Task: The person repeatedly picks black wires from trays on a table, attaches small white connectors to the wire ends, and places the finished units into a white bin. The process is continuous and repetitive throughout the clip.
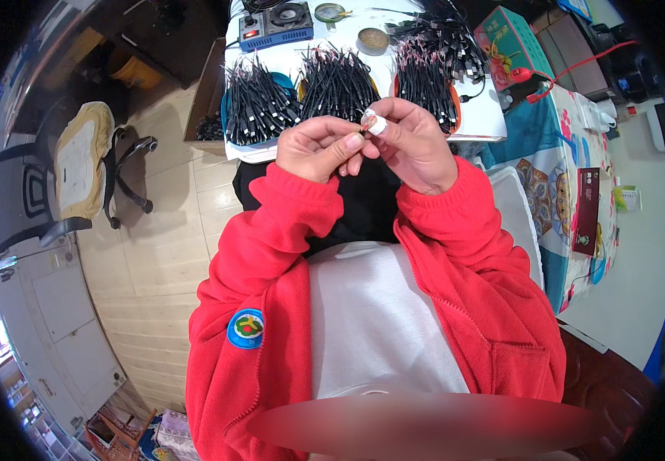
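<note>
My left hand (317, 147) and my right hand (413, 142) meet in front of my chest, fingertips together, pinching a small thin piece (362, 127) between them. It is too small to make out clearly. A white tape wrap (375, 123) covers one fingertip of my right hand. Both arms wear red fleece sleeves. Just beyond the hands, on a white table (480, 115), lie three bundles of short black cables (336, 81), fanned out side by side.
A blue box-shaped device (277, 27), a round tin (372, 41) and a green-and-red carton (510, 42) stand at the table's back. A patterned cloth covers a surface (570, 165) at right. An office chair (79, 173) stands on the tiled floor at left.
</note>
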Demonstrator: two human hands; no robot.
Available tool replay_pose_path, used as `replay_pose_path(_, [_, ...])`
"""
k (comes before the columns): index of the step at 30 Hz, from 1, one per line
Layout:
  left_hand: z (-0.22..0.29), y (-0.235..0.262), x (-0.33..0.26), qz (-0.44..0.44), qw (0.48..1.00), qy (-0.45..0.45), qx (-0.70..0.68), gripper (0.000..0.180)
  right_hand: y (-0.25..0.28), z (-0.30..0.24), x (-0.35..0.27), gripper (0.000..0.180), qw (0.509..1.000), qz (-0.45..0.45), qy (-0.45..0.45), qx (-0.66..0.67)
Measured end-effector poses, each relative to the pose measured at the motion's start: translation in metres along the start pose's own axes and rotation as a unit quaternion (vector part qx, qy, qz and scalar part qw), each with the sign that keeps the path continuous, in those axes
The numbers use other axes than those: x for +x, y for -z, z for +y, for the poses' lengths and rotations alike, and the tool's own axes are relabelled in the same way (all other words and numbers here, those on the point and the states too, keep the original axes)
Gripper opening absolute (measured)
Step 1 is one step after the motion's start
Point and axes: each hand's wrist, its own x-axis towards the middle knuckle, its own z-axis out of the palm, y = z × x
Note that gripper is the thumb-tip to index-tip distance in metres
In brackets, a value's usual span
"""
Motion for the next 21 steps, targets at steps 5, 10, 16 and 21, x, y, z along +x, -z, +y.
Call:
replay_pose_path(5, [-0.001, -0.001, 0.001, -0.006, 1.000, 0.011, 0.005, 0.012, -0.001, -0.002, -0.001, 0.012, 1.000, -0.004, 0.003, -0.025])
replay_pose_path(10, [0.004, -0.010, -0.002, 0.023, 0.989, 0.044, 0.139, 0.015, 0.003, -0.009, -0.006, 0.012, 0.987, 0.034, 0.029, -0.157])
replay_pose_path(16, [-0.010, -0.019, -0.003, 0.006, 0.991, 0.015, 0.129, 0.015, 0.018, 0.008, -0.008, 0.023, 0.967, -0.048, -0.158, 0.195])
replay_pose_path(21, [-0.023, -0.016, 0.010, 0.016, 0.996, 0.029, 0.087, 0.017, 0.072, -0.012, -0.013, 0.023, 0.999, 0.008, -0.043, -0.017])
